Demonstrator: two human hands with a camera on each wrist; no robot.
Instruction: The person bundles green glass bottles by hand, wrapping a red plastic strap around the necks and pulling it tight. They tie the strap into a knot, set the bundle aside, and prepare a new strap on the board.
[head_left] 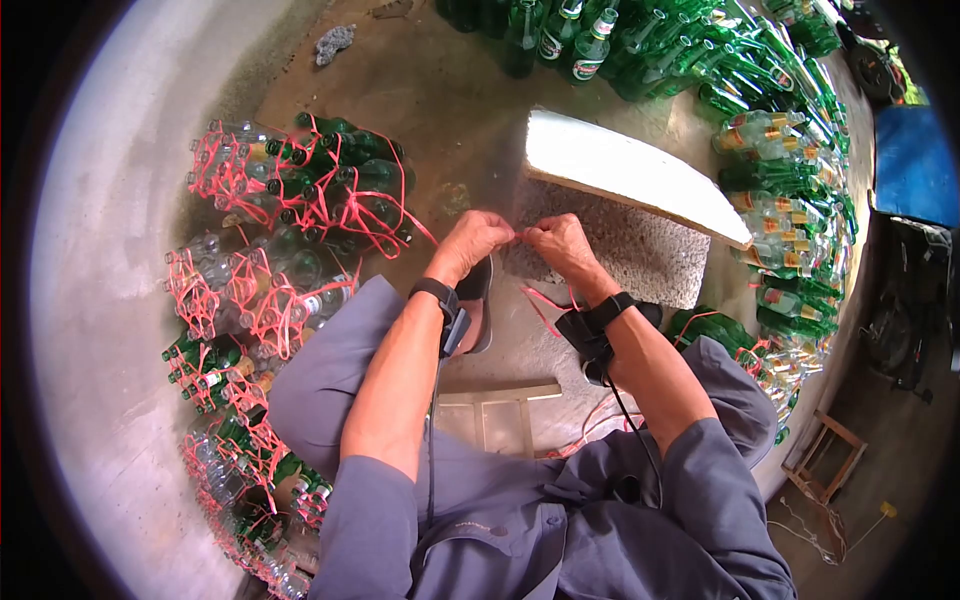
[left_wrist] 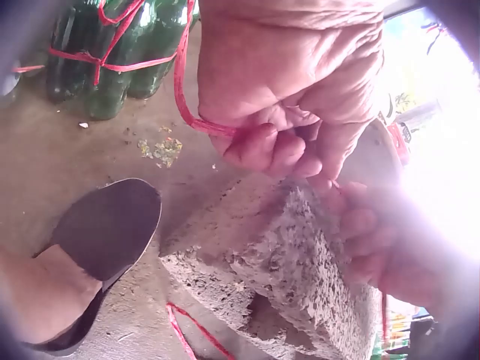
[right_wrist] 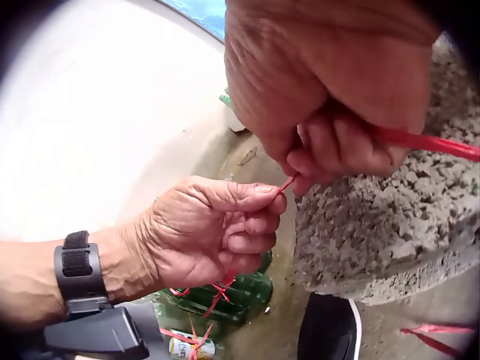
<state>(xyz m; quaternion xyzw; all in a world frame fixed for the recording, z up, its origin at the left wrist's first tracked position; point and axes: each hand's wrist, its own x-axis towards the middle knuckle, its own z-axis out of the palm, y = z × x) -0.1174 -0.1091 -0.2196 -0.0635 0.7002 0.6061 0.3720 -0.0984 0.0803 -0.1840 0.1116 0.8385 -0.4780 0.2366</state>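
Red plastic string runs from the tied green bottles into my left hand, whose fingers are curled round it. My right hand pinches the string close by, fingertips nearly meeting those of the left. A short piece of string spans the two pinches in the right wrist view. From the right hand another length of string trails off. Both hands are held in the air beside a rough concrete block, on which a white board leans.
Bundles of bottles tied with red string line the left side. Loose green bottles stand and lie at the top and right. A small wooden frame lies between the legs, and a shoe is near the block.
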